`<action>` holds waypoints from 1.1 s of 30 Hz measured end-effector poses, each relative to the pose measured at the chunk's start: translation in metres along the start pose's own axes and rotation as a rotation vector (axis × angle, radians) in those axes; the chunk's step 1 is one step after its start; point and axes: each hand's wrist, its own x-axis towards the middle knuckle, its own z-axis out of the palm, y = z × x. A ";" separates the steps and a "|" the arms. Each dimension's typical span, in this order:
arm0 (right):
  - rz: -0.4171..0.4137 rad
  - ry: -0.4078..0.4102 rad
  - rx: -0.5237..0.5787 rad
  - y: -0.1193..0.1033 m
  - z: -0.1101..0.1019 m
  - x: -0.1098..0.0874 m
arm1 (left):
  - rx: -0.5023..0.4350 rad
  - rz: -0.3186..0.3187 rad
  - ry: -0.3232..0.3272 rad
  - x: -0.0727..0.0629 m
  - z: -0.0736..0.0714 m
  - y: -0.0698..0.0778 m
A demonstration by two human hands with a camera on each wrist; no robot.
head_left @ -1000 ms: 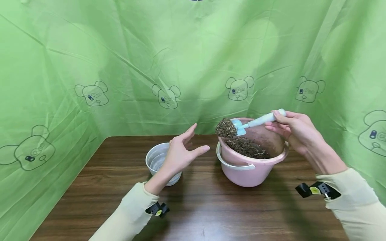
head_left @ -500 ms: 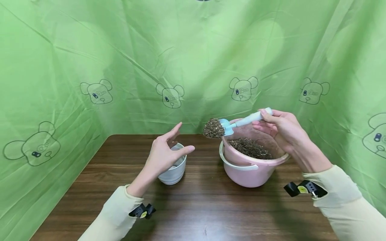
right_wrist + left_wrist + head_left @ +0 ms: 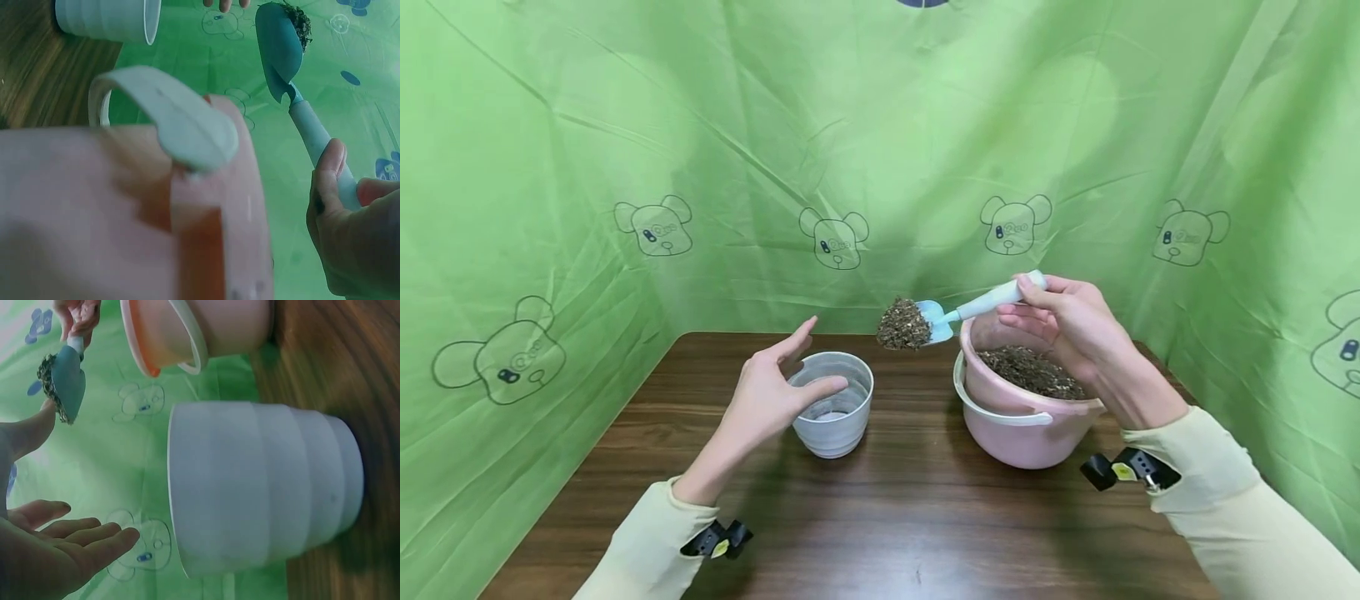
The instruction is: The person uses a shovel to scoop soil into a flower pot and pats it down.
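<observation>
Pinching the handle of a small blue trowel (image 3: 970, 307) between thumb and fingers, the right hand (image 3: 1071, 325) is held above the rim of a pink bucket (image 3: 1026, 442). The blade is heaped with dark, crumbly soil (image 3: 903, 324) and is held in the air between the bucket and a white pot (image 3: 837, 439), nearer the viewer's left than the bucket's rim and clear of both containers; the handle end is held a little higher than the tip. The left hand (image 3: 765, 390) is held near the pot's rim with thumb and fingers spread wide, nothing being gripped; by the left wrist view, a gap is left between that hand and the pot. The pot is stood upright on a dark wood-grained table (image 3: 895, 525), its sides ringed by shallow steps and its pale floor seen from above. The bucket is stood upright to the right of it, well apart, with more of the dark soil seen inside and its white carrying handle (image 3: 1015, 420) lowered against the outer wall. Pale sleeves (image 3: 1217, 475) are worn on both arms, and the table is surrounded by green cloth (image 3: 887, 150) printed with outlined bear heads.
</observation>
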 end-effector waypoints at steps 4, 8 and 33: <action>-0.009 -0.001 -0.034 0.005 0.009 0.002 | 0.028 0.005 0.006 -0.005 -0.006 -0.010; -0.027 -0.003 -0.070 0.011 0.017 0.005 | 0.040 -0.002 0.004 -0.009 -0.011 -0.019; -0.036 -0.037 -0.113 0.056 0.050 0.019 | 0.057 -0.116 -0.064 -0.016 -0.010 -0.072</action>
